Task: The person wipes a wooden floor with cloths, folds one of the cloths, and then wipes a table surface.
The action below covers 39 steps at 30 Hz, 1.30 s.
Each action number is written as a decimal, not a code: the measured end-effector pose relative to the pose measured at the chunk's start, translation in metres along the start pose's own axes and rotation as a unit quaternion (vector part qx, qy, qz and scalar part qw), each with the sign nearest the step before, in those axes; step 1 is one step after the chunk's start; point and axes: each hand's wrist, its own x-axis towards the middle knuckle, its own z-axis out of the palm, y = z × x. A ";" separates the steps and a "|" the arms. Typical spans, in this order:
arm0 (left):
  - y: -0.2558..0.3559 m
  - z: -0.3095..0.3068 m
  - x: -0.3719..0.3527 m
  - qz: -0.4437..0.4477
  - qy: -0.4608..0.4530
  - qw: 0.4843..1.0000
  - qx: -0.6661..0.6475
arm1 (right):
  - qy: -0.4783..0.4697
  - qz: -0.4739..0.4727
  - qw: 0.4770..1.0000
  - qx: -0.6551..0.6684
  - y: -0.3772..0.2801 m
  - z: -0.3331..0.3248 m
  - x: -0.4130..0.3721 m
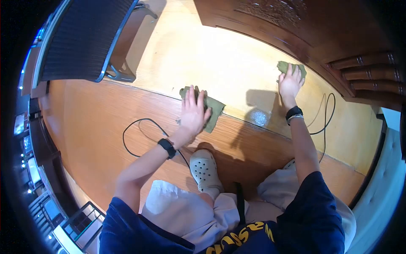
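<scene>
My left hand [194,111] lies flat, fingers spread, on a green cloth [215,109] pressed to the wooden floor at the seam between darker and lighter boards. My right hand [290,84] presses a second green cloth [284,66] against the light floor near the base of a dark carved wooden cabinet [296,25]. Both wrists wear black bands. I am crouched low, with a white clog [204,168] on my foot below my hands.
A black cable [139,127] loops on the floor left of my left arm; another cable [325,114] lies right of my right arm. A dark slatted chair [84,38] stands upper left. A wet shiny patch [259,116] glistens between the cloths. White furniture edges the right.
</scene>
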 end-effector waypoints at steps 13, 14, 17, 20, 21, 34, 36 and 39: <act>0.019 0.028 -0.002 -0.009 -0.116 0.993 0.013 | 0.097 -0.021 0.995 0.024 -0.001 0.005 -0.002; 0.016 0.030 -0.001 -0.002 -0.114 0.993 0.011 | 0.103 -0.021 0.994 0.038 -0.001 0.005 -0.003; 0.003 0.030 0.010 0.051 -0.117 0.992 0.019 | 0.102 -0.021 0.993 0.054 0.001 0.005 -0.003; -0.018 0.031 0.045 0.087 -0.079 0.993 0.031 | 0.094 -0.015 0.993 0.066 0.002 0.007 -0.002; -0.026 0.034 0.064 0.104 -0.048 0.993 0.039 | 0.094 -0.016 0.993 0.068 0.001 0.007 -0.002; 0.017 0.069 0.243 0.014 0.088 0.996 -0.003 | 0.070 0.018 0.995 0.064 -0.005 0.000 0.000; 0.043 0.077 0.247 0.083 0.076 0.994 0.005 | 0.071 0.017 0.995 0.062 -0.005 0.000 0.000; 0.084 0.071 0.234 0.183 0.034 0.982 -0.024 | 0.074 0.016 0.995 0.061 -0.006 0.000 0.001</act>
